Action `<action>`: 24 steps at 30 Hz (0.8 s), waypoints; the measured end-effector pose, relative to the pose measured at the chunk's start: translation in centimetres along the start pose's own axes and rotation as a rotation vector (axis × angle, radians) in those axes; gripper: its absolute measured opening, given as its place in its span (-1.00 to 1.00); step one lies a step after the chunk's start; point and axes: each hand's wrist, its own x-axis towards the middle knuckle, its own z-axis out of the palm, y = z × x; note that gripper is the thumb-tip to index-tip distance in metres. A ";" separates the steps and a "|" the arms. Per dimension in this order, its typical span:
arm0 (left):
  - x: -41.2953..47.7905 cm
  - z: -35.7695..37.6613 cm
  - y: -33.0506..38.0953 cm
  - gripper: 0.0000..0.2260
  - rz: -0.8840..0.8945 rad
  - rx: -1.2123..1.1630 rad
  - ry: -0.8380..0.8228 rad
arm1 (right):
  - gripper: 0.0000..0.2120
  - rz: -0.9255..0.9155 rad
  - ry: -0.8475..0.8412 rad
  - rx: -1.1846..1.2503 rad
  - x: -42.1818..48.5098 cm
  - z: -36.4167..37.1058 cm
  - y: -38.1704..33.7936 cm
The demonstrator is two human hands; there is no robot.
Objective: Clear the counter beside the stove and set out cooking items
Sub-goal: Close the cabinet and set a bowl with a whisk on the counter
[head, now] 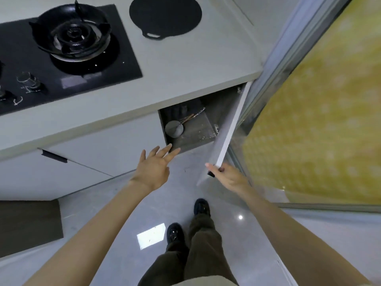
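right hand [228, 176] grips the door [231, 131]; hold it wide. open left hand [153, 168] should take the bowl [174, 129] just past its fingers.

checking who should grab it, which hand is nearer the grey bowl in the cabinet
Left. The left hand reaches with spread fingers, just short of the grey bowl; the right hand is farther off to the right, gripping the edge of the open cabinet door.

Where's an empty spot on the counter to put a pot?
The counter is bare between the stove, the round mat and the front edge. In the open cabinet, the shelf right of the bowl is free; its left corner is crowded with bowl and utensils.
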 end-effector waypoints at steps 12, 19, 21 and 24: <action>3.5 0.0 9.5 -0.45 0.139 -0.006 -0.026 | -0.38 0.091 0.367 -0.158 -2.8 -7.6 8.2; 6.8 0.9 14.7 -0.45 0.163 -0.012 -0.068 | -0.23 0.090 0.379 -0.403 -1.8 -13.0 14.1; 7.5 1.1 16.0 -0.45 0.173 0.002 -0.078 | -0.24 0.087 0.384 -0.439 -1.9 -14.3 15.0; 8.5 1.2 17.6 -0.45 0.168 0.017 -0.087 | -0.30 0.094 0.392 -0.439 -1.8 -15.2 16.1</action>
